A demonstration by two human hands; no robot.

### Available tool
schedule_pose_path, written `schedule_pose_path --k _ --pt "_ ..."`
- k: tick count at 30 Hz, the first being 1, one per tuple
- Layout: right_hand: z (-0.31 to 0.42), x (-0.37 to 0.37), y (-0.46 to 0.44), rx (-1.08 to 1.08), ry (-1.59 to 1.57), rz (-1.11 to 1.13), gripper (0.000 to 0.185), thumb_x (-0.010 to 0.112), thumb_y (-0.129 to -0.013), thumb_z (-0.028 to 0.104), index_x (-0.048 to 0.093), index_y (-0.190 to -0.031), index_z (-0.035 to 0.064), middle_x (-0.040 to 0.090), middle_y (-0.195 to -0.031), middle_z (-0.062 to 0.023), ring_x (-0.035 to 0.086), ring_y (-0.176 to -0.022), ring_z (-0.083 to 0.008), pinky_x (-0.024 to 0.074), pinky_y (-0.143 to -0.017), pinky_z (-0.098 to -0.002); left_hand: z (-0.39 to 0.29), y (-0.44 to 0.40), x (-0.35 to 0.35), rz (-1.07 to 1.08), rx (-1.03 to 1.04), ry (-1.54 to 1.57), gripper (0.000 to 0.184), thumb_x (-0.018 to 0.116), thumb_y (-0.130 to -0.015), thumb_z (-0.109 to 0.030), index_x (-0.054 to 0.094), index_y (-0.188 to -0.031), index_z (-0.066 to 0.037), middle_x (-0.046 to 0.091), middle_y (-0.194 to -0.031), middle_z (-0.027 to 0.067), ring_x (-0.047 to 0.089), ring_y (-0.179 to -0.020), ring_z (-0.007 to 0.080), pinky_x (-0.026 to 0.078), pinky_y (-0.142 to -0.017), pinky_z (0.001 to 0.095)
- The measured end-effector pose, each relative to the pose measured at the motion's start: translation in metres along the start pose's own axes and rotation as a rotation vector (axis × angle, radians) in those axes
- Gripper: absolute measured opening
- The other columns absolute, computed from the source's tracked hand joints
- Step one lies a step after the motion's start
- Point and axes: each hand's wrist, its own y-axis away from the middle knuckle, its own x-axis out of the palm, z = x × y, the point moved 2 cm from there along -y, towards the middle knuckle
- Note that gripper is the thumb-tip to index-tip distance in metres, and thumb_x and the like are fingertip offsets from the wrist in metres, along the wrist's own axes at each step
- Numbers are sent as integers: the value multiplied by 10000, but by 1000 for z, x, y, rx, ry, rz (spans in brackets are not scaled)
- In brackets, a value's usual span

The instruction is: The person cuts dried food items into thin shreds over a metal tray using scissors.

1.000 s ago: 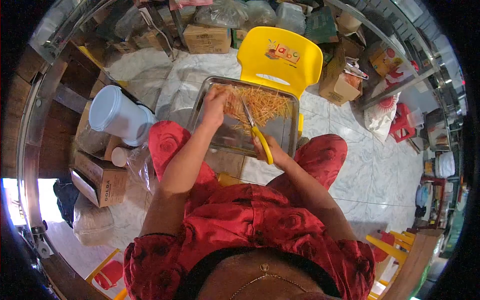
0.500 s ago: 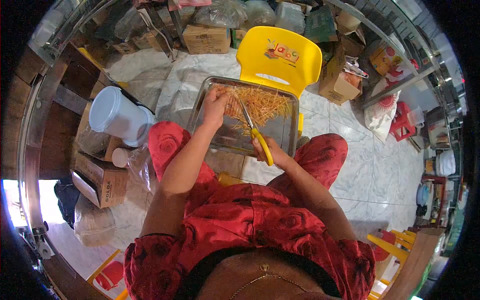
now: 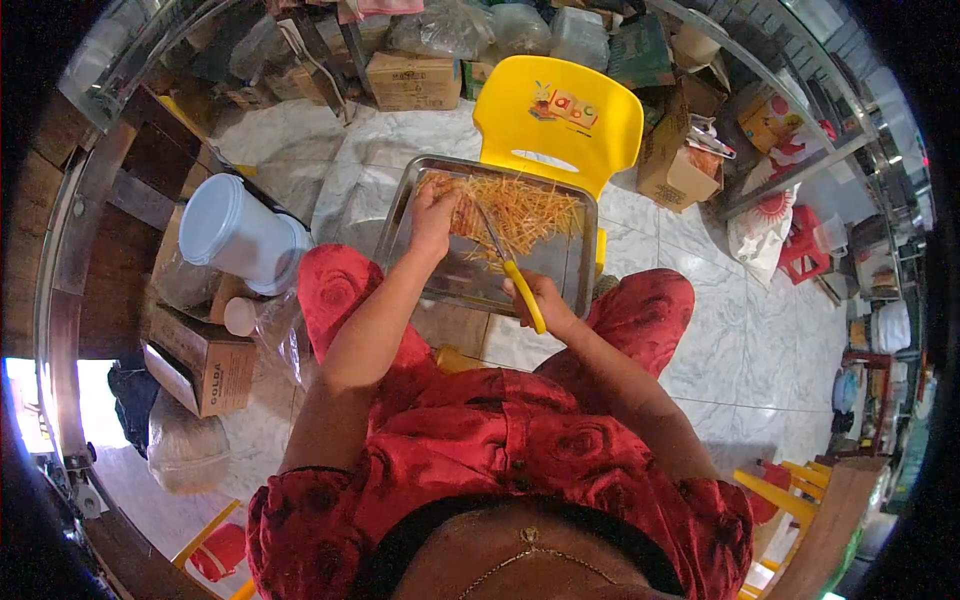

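Scissors (image 3: 513, 270) with yellow handles are what I see clasped in the right hand (image 3: 541, 301), at the centre of the frame, blades angled toward the upper left. I make out the left hand (image 3: 433, 215) pinching a bunch of the orange-brown strands (image 3: 535, 213), which lie loosely heaped across the upper part of the metal tray (image 3: 550, 280). Beyond its far edge I have a yellow chair back (image 3: 560, 115); white buckets (image 3: 238, 235) lean at the left of the frame.
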Motion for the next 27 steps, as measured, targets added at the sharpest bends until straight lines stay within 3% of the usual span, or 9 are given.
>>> schedule_pose_path --k 2,5,7,9,14,16,20,23,27 --pt "-1 3 -4 -25 -36 -14 285 512 -868 337 465 -880 55 406 -500 34 420 -386 -85 334 -356 -236 2 3 1 32 -18 5 241 519 -804 -19 501 -1044 -7 562 -971 58 551 -823 132 445 -714 268" --pt "-2 1 -7 -34 -47 -22 297 515 -864 351 455 -881 61 402 -511 35 427 -412 -82 341 -373 -237 -4 15 9 75 114 -379 232 524 -800 -23 506 -1030 -6 557 -948 53 547 -801 126 447 -690 264" --pt "-5 -3 -8 -16 -23 -23 302 517 -862 357 452 -884 63 399 -515 35 426 -422 -80 342 -379 -237 17 4 2 132 1 -52 218 524 -794 -26 513 -1010 -3 552 -929 50 540 -793 123 445 -677 262" --pt "-7 -4 -9 5 -55 -22 420 539 -837 401 543 -970 3 475 -524 -5 463 -406 -91 374 -381 -245 19 5 1 94 -20 -37 224 523 -790 -26 510 -1012 0 552 -929 52 540 -797 126 445 -682 262" --pt "3 -4 -3 12 -39 -74 388 542 -840 383 556 -918 4 465 -506 -5 454 -399 -86 354 -373 -243 20 2 1 76 19 -82 262 516 -783 -15 490 -1043 10 555 -942 59 543 -821 137 447 -708 272" --pt "1 -5 -4 12 -34 -75 380 542 -841 379 559 -906 5 460 -500 -3 449 -393 -86 346 -370 -240 12 9 6 47 -54 37 273 528 -784 -18 486 -1051 16 558 -952 60 546 -835 139 449 -719 278" --pt "-16 -7 -18 -85 113 -83 369 532 -851 351 550 -926 -10 539 -616 -56 533 -547 -155 423 -499 -304 11 11 7 32 -141 -19 260 547 -785 -25 501 -1039 7 562 -954 59 548 -842 139 453 -710 282" --pt "-11 -7 -17 -164 155 -114 374 529 -853 342 544 -947 -20 577 -710 -88 561 -666 -197 447 -595 -347 24 14 6 181 -215 41 251 566 -785 -37 512 -1028 -3 567 -949 57 550 -841 139 456 -713 285" --pt "-11 -6 -13 -161 98 -120 386 536 -849 343 545 -980 -20 585 -739 -99 558 -693 -187 443 -617 -334 24 16 8 154 -257 116 241 571 -783 -44 515 -1014 -8 571 -936 56 555 -835 144 463 -717 290"
